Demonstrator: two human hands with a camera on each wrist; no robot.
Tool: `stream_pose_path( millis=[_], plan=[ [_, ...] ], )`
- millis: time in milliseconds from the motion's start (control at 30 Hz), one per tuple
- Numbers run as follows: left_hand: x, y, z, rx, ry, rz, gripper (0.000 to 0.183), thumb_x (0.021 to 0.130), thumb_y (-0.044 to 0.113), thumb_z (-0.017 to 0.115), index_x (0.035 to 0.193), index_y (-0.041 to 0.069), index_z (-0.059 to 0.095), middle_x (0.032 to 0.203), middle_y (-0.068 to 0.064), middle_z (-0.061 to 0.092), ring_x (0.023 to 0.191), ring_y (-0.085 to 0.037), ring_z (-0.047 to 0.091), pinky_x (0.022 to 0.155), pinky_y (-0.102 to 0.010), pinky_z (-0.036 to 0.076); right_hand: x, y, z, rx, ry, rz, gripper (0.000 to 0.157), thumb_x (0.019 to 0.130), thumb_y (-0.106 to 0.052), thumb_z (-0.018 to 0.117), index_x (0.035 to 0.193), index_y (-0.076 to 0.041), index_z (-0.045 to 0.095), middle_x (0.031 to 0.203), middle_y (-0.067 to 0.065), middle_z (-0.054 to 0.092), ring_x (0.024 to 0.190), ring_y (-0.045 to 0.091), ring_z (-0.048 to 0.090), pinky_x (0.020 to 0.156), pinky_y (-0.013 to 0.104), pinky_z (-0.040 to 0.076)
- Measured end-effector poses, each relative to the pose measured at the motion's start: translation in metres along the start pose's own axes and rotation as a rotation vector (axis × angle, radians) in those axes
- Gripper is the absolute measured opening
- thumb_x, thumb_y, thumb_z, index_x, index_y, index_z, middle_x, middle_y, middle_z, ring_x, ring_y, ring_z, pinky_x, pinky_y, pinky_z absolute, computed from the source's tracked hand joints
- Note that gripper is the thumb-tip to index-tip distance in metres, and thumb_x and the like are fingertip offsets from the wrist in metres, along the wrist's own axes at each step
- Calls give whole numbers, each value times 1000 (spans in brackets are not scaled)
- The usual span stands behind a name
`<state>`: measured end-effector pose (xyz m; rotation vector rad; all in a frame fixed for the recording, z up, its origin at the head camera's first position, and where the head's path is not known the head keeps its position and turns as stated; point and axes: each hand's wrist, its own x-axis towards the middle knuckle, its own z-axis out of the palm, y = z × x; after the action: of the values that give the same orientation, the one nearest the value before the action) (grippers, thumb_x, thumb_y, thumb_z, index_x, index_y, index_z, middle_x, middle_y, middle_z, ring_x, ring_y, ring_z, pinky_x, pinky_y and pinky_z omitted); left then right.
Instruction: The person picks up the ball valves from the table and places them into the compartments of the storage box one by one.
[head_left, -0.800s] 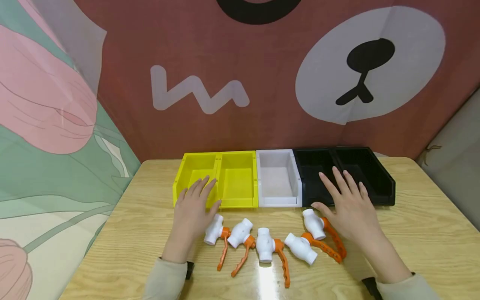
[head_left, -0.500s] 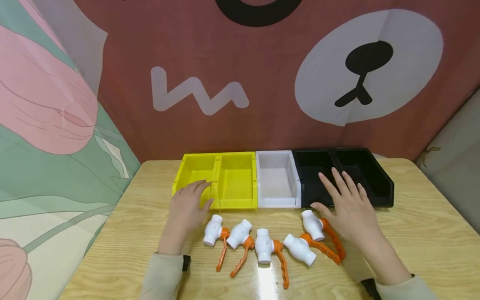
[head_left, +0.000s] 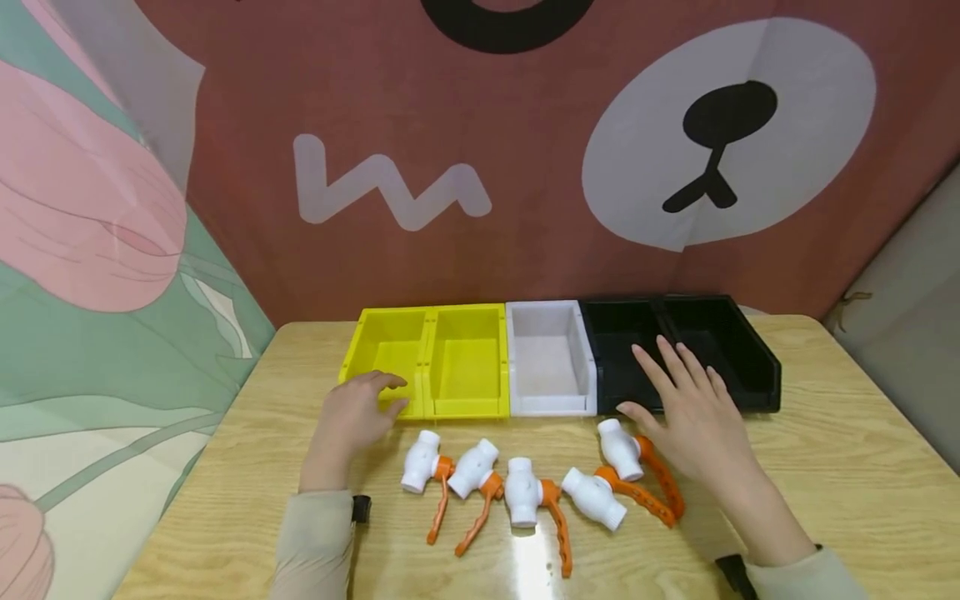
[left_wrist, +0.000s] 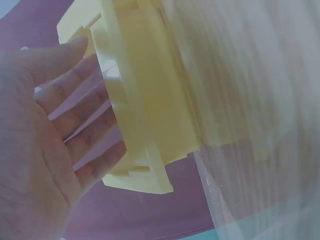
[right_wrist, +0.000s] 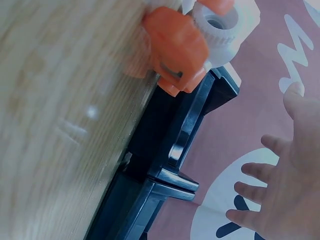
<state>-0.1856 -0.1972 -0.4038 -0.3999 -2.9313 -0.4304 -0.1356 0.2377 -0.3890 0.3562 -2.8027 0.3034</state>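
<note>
My left hand [head_left: 352,421] hovers at the front of the leftmost yellow bin [head_left: 390,337], its fingers slightly bent and nothing in its grasp. In the left wrist view, its fingers [left_wrist: 82,112] reach beside the front wall of a yellow bin [left_wrist: 155,85]; contact cannot be told. With fingers spread, my right hand [head_left: 705,429] is held over the front of the black bins [head_left: 626,383]. Several white ball valves with orange lever handles lie in front of the bins, among them a left one [head_left: 422,462], a middle one [head_left: 522,493] and a right one [head_left: 621,450] near my right hand.
A white bin [head_left: 551,358] stands between the yellow and black ones, all in one row at the back of the wooden table [head_left: 225,500]. Right behind the row hangs a printed brown cloth [head_left: 540,250].
My left hand has drawn back and to the left, its fingers bending more. The right hand stays almost still, and the valves lie as before. The head view has shifted slightly.
</note>
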Motion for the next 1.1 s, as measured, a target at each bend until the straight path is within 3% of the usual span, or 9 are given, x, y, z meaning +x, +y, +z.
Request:
stream_pose_path(
  millis=[200, 533, 800, 1100],
  plan=[
    [2, 3, 0, -18, -33, -22, 25, 93, 34, 72, 110, 16, 75, 111, -4, 70, 90, -27, 68, 71, -44, 55, 0, -1, 0, 3, -6, 1, 77, 96, -56, 55, 159, -22, 25, 161, 19, 20, 145, 45, 19, 113, 67, 13],
    [0, 3, 0, -30, -31, -51, 16, 93, 30, 72, 99, 17, 76, 100, -1, 70, 84, -22, 67, 68, -39, 55, 2, -9, -4, 28, -17, -31, 70, 97, -57, 52, 152, -16, 40, 157, 18, 31, 141, 44, 30, 109, 68, 24],
    [1, 4, -3, -48, -59, -63, 16, 93, 30, 72, 101, 17, 76, 100, -1, 70, 84, -22, 66, 69, -40, 55, 2, -14, -9, 73, 11, -73, 59, 93, -38, 70, 142, -11, 53, 144, 21, 48, 129, 45, 44, 102, 66, 33],
    [0, 4, 2, -33, -75, -75, 17, 93, 32, 71, 101, 17, 76, 100, -1, 70, 84, -22, 66, 69, -39, 55, -5, -13, -7, 92, 15, -118, 53, 90, -34, 74, 136, -12, 60, 126, 19, 60, 116, 45, 54, 98, 66, 39]
  ],
)
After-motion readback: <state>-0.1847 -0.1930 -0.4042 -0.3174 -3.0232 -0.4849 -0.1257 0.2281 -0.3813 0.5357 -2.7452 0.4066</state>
